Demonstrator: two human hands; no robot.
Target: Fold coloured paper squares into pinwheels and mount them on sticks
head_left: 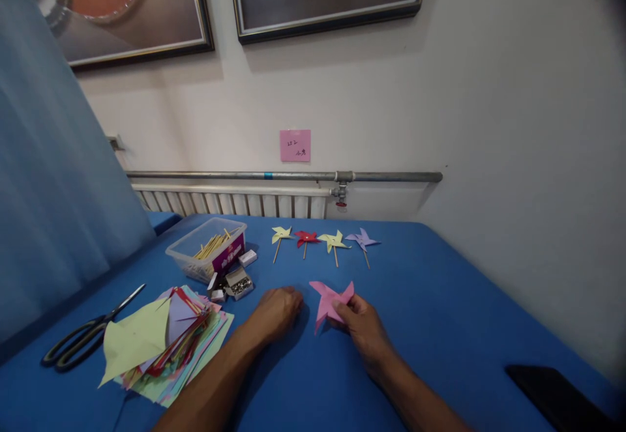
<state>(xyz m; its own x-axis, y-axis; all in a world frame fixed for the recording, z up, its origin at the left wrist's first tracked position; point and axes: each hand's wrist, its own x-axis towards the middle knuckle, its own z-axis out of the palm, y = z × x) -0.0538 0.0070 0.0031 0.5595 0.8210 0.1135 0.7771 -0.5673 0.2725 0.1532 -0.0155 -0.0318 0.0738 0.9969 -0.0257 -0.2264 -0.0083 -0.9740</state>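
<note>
1. Nearest, at the right edge of the blue desk (440,315), lies a flat dark object (557,396); what it is, I cannot tell.
2. On the left sits a fanned stack of coloured paper (166,344), a pale yellow sheet on top. Black-handled scissors (88,337) lie just beside it, blades shut.
3. The left hand (278,311) rests knuckles-up on the desk with its fingers curled under. Whether they grip anything cannot be told from here.
4. The right hand (364,324) has its fingers closed on the near edge of a pink paper pinwheel (328,300). It is a folded star with pointed vanes, lying flat on the desk between the two hands.
5. Beyond the left hand are small open boxes of metal pins (238,283).
6. Behind those stands a clear plastic tub (208,249) of thin wooden sticks. It carries a magenta label with white lettering, too small to read.
7. Further back, four pinwheels on sticks lie in a row: yellow pinwheel (281,233), red pinwheel (306,238), second yellow pinwheel (333,241), purple pinwheel (362,239).
8. On the wall, a grey pipe (283,175) runs above a white radiator (229,202).
9. Above the pipe is a pink note (295,145) with dark handwriting, not legible.
</note>
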